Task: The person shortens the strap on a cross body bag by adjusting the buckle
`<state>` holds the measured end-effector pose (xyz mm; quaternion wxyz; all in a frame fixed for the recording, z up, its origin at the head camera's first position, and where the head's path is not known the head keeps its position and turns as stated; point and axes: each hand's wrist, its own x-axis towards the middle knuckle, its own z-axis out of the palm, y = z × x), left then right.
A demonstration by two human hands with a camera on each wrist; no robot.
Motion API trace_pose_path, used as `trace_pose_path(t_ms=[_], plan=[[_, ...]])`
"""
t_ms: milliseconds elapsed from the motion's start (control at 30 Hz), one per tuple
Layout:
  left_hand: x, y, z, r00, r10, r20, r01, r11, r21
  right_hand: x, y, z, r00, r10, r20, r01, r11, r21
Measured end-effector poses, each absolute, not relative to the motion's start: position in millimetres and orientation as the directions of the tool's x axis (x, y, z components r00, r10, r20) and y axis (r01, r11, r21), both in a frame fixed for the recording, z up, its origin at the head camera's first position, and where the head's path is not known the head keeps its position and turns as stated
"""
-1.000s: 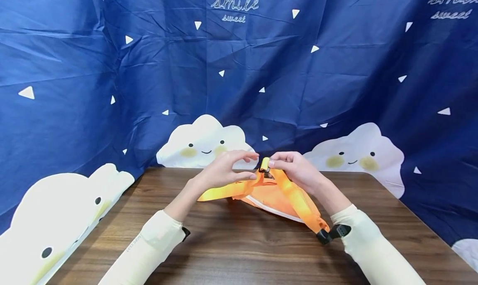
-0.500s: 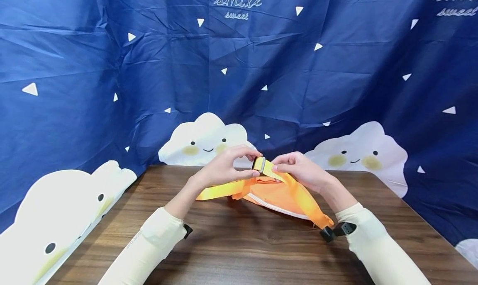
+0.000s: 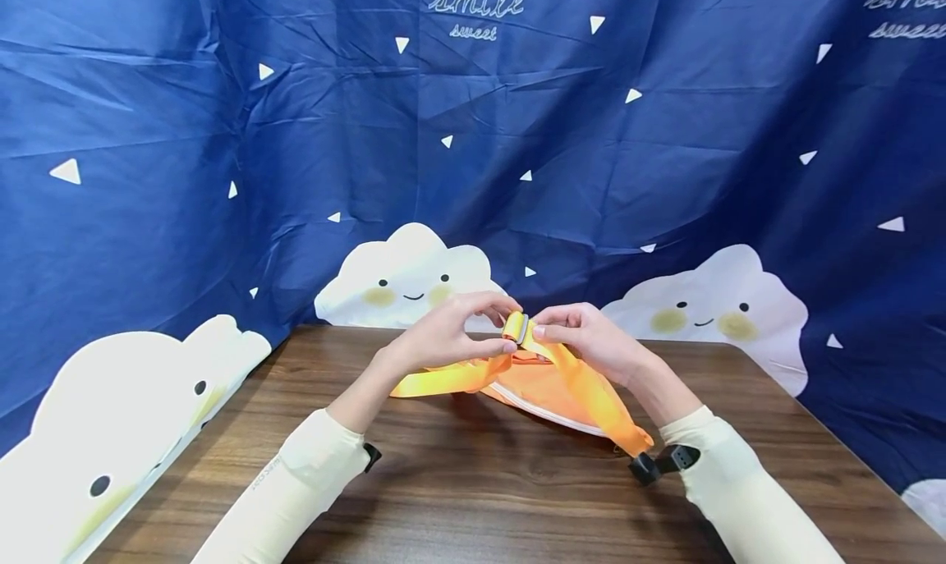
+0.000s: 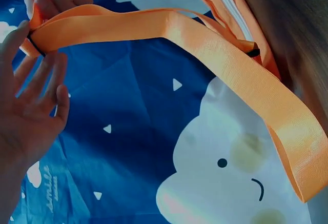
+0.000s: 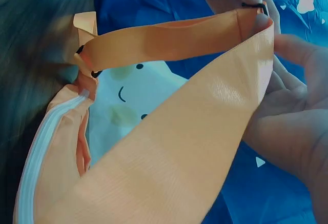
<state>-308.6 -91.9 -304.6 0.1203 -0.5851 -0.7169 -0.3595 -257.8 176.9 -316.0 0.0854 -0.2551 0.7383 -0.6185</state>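
An orange waist bag [image 3: 543, 392] with a white zipper rests on the table, its orange strap [image 3: 584, 379] raised between the two hands. My left hand [image 3: 454, 330] pinches the strap's slide buckle [image 3: 521, 329] between thumb and fingertips, and a loop of strap passes through the buckle. Close by on the right, my right hand [image 3: 591, 338] pinches the strap next to the buckle. In the left wrist view, a long span of strap [image 4: 220, 62] sags from the left hand [image 4: 36, 96] toward the bag. In the right wrist view, the strap partly hides the buckle [image 5: 253, 6].
The brown wooden table [image 3: 443, 482] lies under the bag. A black strap clip [image 3: 645, 469] hangs by the right forearm. Behind the table stands a blue curtain [image 3: 473, 137] with white clouds and triangles.
My left fingers have closed on the slide buckle, which was apart from them a second ago. The right hand has shifted from the buckle's edge onto the strap beside it.
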Motion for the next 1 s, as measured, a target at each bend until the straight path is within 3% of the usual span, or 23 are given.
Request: trace_pose_path(t_ms=[200,633,1000], plan=[[-311,-96,-303,-0.344,0.726,0.596,0.909,0.098,0.405,-262,188,-318,-0.836,-0.516,0.188,-0.255,0.062,-0.965],[-307,-95,-305,-0.264,0.807,0.529,0.922,0.049,0.385,-259,177,-317,-0.84,-0.515,0.171,-0.286,0.152,-0.946],[-308,-98,-299,-0.29,0.794,0.535,0.916,0.068,0.397,-264,193,-321,-0.84,-0.513,0.179,-0.276,0.119,-0.954]])
